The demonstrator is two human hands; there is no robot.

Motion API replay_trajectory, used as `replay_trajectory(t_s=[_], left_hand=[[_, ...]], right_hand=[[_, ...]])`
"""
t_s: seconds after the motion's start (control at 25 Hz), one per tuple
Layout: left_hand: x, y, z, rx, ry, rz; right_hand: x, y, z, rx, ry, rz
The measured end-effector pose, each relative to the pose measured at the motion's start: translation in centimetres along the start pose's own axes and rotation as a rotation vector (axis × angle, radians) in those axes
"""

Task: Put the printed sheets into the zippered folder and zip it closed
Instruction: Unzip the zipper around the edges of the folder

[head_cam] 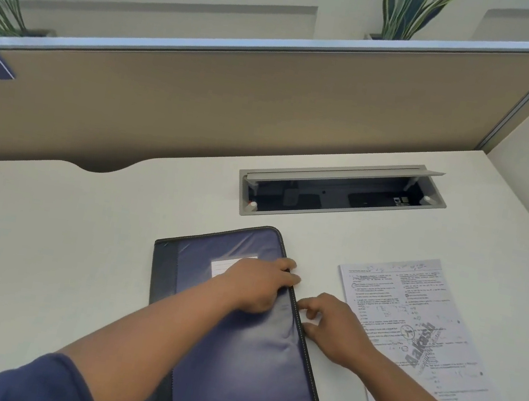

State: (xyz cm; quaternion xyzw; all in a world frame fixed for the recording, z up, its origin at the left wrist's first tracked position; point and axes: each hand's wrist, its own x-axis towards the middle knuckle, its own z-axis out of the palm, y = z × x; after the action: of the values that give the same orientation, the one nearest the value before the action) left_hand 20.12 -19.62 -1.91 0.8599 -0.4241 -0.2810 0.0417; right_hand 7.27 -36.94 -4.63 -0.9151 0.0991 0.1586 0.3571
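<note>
Cubicle desk [76, 240]: closed zippered folder [245, 353], left hand [256, 285] fingers gripped its edge, right hand [336, 329] fingers pinched near the zipper; printed sheets [426, 330] lay beside, awaiting unzipping.

The zippered folder [252, 354] runs off the bottom edge; the left hand [254, 285] covers its label, and the printed sheets' [416, 328] text is too small to read.

Only thing I can actually read here is "Aakash", a big grey watermark running diagonally across the printed sheets [415, 331]. The rest of that page is two columns of tiny print, way too small and blurry to make out. The white label [224, 268] on the zippered folder [249, 354] looks blank, just faint lines.
</note>
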Motion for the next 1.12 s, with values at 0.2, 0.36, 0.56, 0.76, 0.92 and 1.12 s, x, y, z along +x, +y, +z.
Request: replay_trajectory(t_s=[0.2, 0.36, 0.56, 0.76, 0.92, 1.12], left_hand=[[0.5, 0.1, -0.1, -0.002, 0.078, 0.071], [0.3, 0.0, 0.5, -0.023, 0.088, 0.08], [0.2, 0.1, 0.7, -0.023, 0.076, 0.078], [-0.1, 0.1, 0.5, 0.009, 0.058, 0.081], [-0.5, 0.6, 0.3, 0.043, 0.061, 0.07], [-1.2, 1.4, 0.9, 0.111, 0.107, 0.029]], right_hand=[[-0.1, 0.6, 0.0, 0.048, -0.059, -0.01], [-0.5, 0.5, 1.2, -0.019, 0.056, 0.024], [-0.4, -0.2, 1.2, -0.056, 0.126, -0.078], [-2.9, 0.9, 1.3, -0.259, 0.151, -0.251], [-8.4, 2.6, 2.9, -0.405, 0.17, -0.335], [-14.5, 4.0, 5.5, -0.427, 0.175, -0.293]])
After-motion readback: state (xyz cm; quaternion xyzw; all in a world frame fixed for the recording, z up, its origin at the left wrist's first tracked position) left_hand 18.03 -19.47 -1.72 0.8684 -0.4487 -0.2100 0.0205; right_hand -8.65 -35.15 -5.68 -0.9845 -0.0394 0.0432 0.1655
